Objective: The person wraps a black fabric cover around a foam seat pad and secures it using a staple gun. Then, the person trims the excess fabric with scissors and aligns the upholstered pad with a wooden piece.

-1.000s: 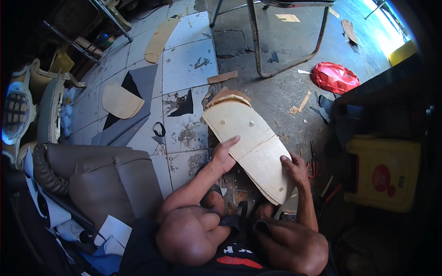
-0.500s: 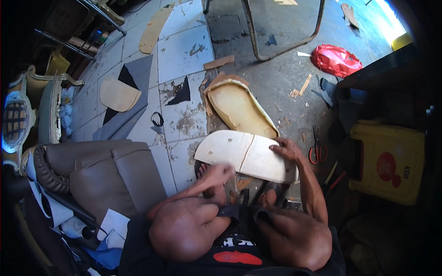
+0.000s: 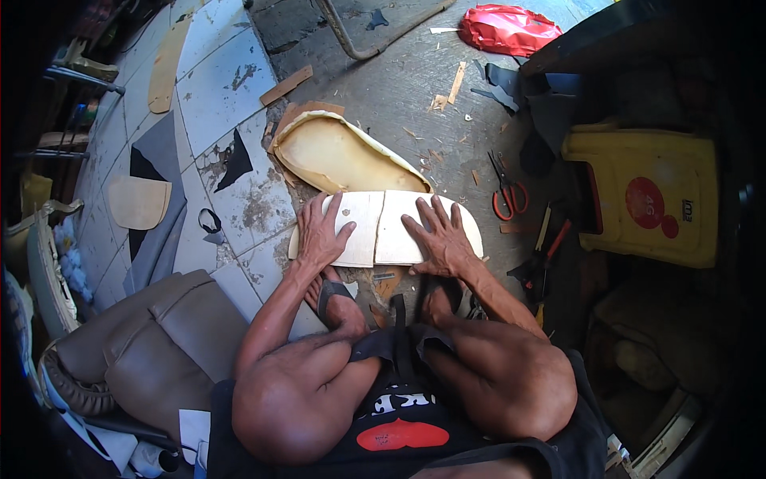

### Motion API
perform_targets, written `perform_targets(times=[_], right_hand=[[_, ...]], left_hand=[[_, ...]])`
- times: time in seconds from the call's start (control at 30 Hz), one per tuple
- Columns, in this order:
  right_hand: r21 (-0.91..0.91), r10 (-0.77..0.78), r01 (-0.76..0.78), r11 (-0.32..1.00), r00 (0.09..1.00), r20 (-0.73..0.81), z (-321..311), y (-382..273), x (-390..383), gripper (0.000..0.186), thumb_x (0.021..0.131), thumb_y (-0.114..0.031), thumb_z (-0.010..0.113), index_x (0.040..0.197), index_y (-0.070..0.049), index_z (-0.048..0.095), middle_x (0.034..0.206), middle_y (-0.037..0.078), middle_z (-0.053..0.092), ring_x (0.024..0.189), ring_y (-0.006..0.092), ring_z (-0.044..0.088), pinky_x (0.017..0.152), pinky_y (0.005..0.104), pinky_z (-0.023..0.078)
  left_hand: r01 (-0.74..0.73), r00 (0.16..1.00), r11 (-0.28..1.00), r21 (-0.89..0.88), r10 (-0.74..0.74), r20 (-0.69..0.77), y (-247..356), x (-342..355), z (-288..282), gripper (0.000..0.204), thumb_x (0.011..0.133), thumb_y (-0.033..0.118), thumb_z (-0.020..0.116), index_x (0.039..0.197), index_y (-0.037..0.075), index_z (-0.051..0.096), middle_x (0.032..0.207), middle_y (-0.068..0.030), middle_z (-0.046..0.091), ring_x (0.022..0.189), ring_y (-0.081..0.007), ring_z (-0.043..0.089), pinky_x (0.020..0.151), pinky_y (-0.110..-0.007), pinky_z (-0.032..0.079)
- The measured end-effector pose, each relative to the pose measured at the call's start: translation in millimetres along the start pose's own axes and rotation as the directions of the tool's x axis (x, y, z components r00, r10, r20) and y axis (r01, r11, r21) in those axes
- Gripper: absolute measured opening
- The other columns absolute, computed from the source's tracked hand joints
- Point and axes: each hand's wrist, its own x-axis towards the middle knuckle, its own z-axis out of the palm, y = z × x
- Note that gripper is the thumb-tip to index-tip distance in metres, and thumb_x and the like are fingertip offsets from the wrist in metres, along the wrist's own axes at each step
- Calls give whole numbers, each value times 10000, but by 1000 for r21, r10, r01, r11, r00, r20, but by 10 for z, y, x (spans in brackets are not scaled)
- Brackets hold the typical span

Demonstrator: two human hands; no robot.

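A pale wooden panel (image 3: 391, 231) with rounded ends lies across the floor in front of my feet, a dark crack or seam running down its middle. My left hand (image 3: 321, 230) rests flat on its left end, thumb spread toward the middle. On the right half lies my right hand (image 3: 441, 237), fingers fanned out over the face. Neither hand is closed round anything. Just beyond the panel's far edge is a yellowish, shallow oval shell (image 3: 351, 152) with a raised rim, its near end against the panel or partly behind it.
Orange-handled scissors (image 3: 509, 195) and several hand tools (image 3: 552, 243) lie to the right, near a yellow plastic container (image 3: 650, 199). Brown padded upholstery (image 3: 171, 347) sits at the left. Grey fabric (image 3: 163, 231), wood scraps (image 3: 286, 85), a red bag (image 3: 511, 30) and a metal leg frame (image 3: 351, 44) lie farther off.
My left hand has moved from near my left foot onto the panel's left end. The right hand has shifted from the far right edge onto its face. The panel lies straighter, and the view has shifted right.
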Motion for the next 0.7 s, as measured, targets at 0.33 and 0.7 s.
perform_targets(times=[0.33, 0.7], right_hand=[[-54, -119, 117, 992, 992, -42, 169, 46, -17, 1080, 703, -708, 775, 1624, -356, 332, 1720, 114, 225, 1589, 424, 135, 1227, 752, 88], [-104, -117, 108, 989, 990, -82, 213, 84, -44, 1044, 707, -858, 608, 1604, -379, 374, 1709, 112, 260, 1583, 422, 159, 1209, 767, 105]], left_hand=[[6, 994, 999, 47, 0, -110, -47, 34, 176, 637, 937, 397, 694, 1489, 111, 554, 1430, -219, 478, 1353, -398, 408, 1161, -553, 261], [-1, 997, 996, 87, 8, -80, -64, 88, 206, 586, 969, 372, 644, 1491, 116, 565, 1425, -221, 486, 1349, -397, 413, 1157, -561, 266]])
